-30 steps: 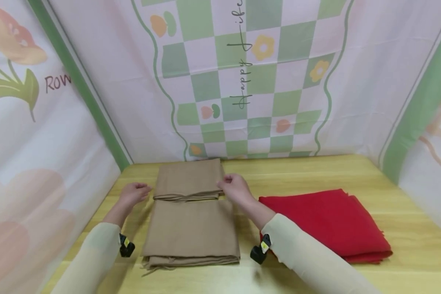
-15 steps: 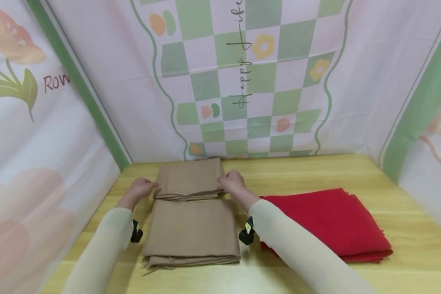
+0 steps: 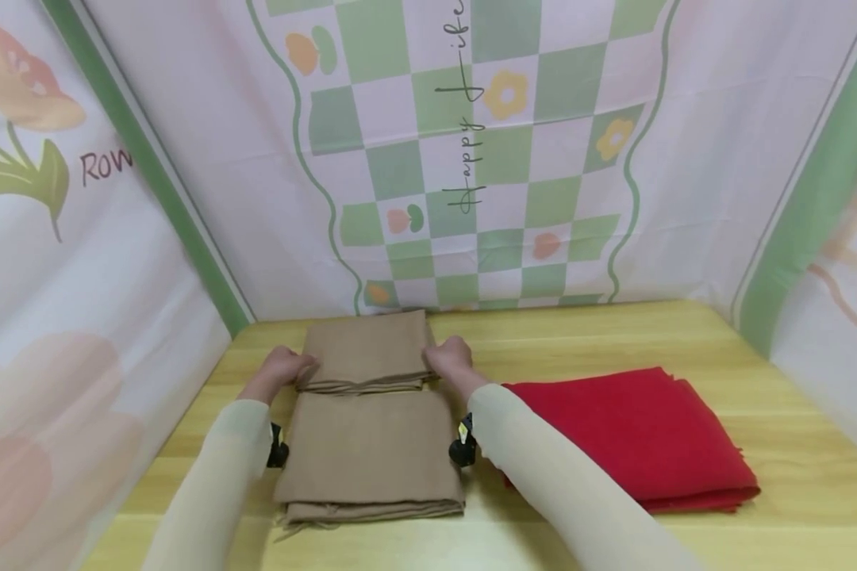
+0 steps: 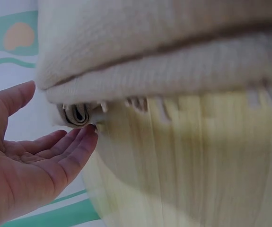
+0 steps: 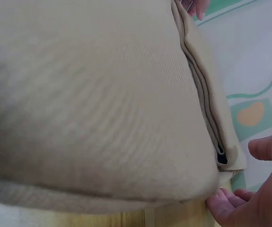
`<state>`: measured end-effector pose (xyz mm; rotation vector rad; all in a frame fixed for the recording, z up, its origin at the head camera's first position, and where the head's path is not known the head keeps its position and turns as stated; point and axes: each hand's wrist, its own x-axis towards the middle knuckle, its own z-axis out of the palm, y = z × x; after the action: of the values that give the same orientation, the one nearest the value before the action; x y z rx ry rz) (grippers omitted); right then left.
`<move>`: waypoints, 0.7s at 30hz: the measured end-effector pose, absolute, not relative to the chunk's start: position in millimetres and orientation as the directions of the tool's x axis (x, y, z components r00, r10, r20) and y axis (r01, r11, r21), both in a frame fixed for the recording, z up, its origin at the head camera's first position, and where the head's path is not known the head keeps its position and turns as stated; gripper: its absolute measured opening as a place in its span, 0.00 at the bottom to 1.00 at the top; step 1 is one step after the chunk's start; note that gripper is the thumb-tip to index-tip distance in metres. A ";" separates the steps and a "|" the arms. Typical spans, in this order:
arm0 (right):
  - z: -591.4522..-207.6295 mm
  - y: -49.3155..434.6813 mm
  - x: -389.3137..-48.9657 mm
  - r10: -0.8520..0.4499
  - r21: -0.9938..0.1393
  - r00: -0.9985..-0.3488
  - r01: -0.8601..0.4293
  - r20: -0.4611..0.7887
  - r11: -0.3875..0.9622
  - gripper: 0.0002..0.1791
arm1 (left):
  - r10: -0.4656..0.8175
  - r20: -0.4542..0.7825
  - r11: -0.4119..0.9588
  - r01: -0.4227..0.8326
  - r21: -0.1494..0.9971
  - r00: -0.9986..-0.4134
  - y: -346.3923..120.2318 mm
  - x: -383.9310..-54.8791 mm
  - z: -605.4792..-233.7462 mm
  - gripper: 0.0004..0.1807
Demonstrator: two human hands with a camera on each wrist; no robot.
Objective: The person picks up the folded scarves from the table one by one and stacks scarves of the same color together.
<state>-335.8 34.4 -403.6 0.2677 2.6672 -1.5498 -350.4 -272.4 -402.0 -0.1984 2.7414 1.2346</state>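
Note:
Two folded tan cloths lie one behind the other on the table. The smaller far cloth [image 3: 366, 347] has my left hand [image 3: 282, 369] at its left edge and my right hand [image 3: 451, 359] at its right edge. In the left wrist view, the left fingertips [image 4: 91, 132] reach just under the layered edge, thumb apart. The right wrist view shows the right fingers [image 5: 221, 203] low beside the far cloth's corner, with the thumb spread away from them. Between my forearms lies the larger near cloth [image 3: 371, 448], its folded edge with loose threads toward me.
A folded red cloth [image 3: 636, 436] lies to the right, partly behind my right sleeve [image 3: 543, 468]. The wooden table [image 3: 543, 341] meets a patterned curtain [image 3: 500, 159] at the back, and more printed curtain [image 3: 114, 357] hangs along the left.
My left hand has moved right and slightly forward to the far cloth's left edge. The right hand has stayed by its right edge, with both forearms closer in. The cloths lie as before.

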 end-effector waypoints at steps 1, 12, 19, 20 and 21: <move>-404.1 34.0 -336.4 0.129 -0.857 -0.984 0.171 -0.123 0.486 0.16 | -0.067 -0.169 0.654 -0.171 0.737 -0.983 -272.2 -351.3 -402.9 0.26; -409.9 30.7 -342.1 0.139 -0.865 -0.984 0.168 -0.115 0.473 0.17 | -0.110 -0.210 0.549 -0.235 0.802 -0.972 -266.0 -352.9 -404.2 0.20; -416.5 30.4 -344.6 0.129 -0.873 -0.985 0.164 -0.117 0.458 0.13 | -0.133 -0.273 0.443 -0.303 0.844 -0.953 -261.5 -346.8 -398.2 0.13; -417.5 30.8 -345.0 0.130 -0.875 -0.984 0.165 -0.118 0.454 0.12 | -0.131 -0.280 0.424 -0.309 0.852 -0.951 -260.7 -346.3 -397.4 0.13; -418.3 31.3 -345.4 0.132 -0.876 -0.984 0.165 -0.118 0.454 0.11 | -0.130 -0.286 0.407 -0.314 0.858 -0.949 -259.9 -345.8 -396.7 0.13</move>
<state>-345.4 31.3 -418.3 0.2710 2.6505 -1.6025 -345.8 -259.9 -396.7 -0.3961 2.4840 1.5724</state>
